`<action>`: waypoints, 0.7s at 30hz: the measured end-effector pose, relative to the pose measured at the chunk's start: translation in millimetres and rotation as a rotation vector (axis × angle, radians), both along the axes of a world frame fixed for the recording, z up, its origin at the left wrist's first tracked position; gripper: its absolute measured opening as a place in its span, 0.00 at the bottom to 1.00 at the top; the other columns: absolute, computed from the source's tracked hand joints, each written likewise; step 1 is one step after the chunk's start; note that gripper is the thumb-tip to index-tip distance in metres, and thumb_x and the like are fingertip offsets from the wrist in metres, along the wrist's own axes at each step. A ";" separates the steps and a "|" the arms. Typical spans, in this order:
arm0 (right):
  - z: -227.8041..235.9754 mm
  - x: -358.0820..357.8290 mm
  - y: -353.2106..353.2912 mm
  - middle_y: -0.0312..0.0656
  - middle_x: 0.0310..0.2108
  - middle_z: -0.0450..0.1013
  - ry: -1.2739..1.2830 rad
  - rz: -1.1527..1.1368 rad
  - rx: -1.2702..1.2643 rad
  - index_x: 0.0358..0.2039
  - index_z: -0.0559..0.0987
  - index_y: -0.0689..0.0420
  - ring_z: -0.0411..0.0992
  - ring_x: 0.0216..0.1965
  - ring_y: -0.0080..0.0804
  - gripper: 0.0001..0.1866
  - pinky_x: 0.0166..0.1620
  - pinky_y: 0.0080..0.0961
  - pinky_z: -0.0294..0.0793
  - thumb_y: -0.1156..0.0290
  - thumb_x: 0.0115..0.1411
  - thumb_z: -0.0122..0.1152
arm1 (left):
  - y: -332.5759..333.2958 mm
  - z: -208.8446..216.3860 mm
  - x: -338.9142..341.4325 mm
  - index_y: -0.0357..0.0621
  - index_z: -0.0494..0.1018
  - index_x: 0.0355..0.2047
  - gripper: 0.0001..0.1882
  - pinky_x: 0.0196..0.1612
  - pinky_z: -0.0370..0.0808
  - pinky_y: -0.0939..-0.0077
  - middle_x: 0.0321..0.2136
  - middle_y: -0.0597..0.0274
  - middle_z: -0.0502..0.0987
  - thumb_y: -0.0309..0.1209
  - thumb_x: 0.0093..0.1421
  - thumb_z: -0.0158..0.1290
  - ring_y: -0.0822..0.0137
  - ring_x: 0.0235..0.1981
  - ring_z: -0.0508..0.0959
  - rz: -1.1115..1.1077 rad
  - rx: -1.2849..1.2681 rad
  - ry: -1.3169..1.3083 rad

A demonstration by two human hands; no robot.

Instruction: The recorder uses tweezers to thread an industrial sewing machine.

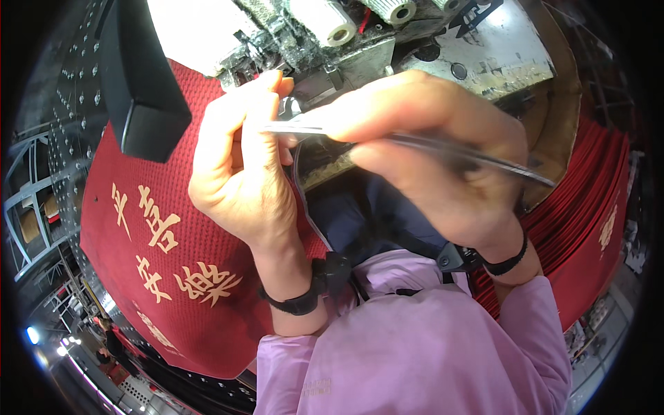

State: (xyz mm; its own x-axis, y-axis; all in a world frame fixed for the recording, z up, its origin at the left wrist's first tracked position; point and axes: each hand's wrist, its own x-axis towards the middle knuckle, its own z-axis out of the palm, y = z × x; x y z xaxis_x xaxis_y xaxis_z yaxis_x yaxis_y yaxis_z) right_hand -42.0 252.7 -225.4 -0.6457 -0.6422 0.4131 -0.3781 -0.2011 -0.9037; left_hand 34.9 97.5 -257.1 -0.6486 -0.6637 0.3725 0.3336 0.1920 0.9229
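My right hand (449, 145) grips slim metal tweezers (515, 168), somewhat blurred by motion. Their pale end points left and reaches my left fingers; the other end sticks out past my right palm. My left hand (242, 166) is raised with thumb and fingertips pinched together, close below the worn metal front of a sewing machine (363, 66). Whatever sits in that pinch is too small or hidden to make out. Lint covers the machine's mechanism around the fingertips. A small shiny metal part (290, 108) shows between the two hands.
Red textured fabric (131, 277) with pale gold characters spreads on the left. A thick stack of folded red fabric (584, 207) lies on the right, beside a brown curved edge (564, 131). A black angular block (152, 124) juts in at the upper left.
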 end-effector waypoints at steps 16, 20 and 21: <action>-47.8 -185.5 131.4 0.43 0.33 0.75 -0.680 -0.618 -0.079 0.28 0.74 0.60 0.63 0.24 0.23 0.09 0.27 0.18 0.61 0.70 0.65 0.54 | 32.4 3.2 46.8 0.40 0.78 0.30 0.04 0.34 0.74 0.70 0.28 0.60 0.79 0.26 0.54 0.61 0.61 0.29 0.77 -0.657 -0.524 -0.529; -75.3 -231.0 146.1 0.36 0.29 0.76 -0.392 -0.660 0.211 0.40 0.81 0.56 0.63 0.18 0.16 0.10 0.19 0.14 0.60 0.65 0.64 0.57 | 31.6 17.1 60.5 0.43 0.79 0.31 0.10 0.34 0.72 0.70 0.32 0.63 0.77 0.24 0.47 0.64 0.61 0.33 0.74 -0.411 -0.684 -0.530; -79.0 -243.8 145.6 0.34 0.30 0.76 -0.361 -0.625 0.242 0.41 0.81 0.55 0.61 0.18 0.12 0.11 0.19 0.12 0.57 0.64 0.64 0.57 | 33.9 25.1 67.4 0.45 0.80 0.32 0.12 0.36 0.71 0.70 0.37 0.61 0.76 0.26 0.45 0.66 0.61 0.38 0.72 -0.308 -0.686 -0.627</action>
State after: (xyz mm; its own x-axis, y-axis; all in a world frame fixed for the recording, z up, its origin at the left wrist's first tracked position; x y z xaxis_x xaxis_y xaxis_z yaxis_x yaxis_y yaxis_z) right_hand -285.9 398.3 -304.4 -0.9874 -0.1580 0.0013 -0.0290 0.1733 -0.9844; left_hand 102.3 131.3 -232.0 -0.9692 -0.2003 0.1432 -0.0540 0.7402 0.6702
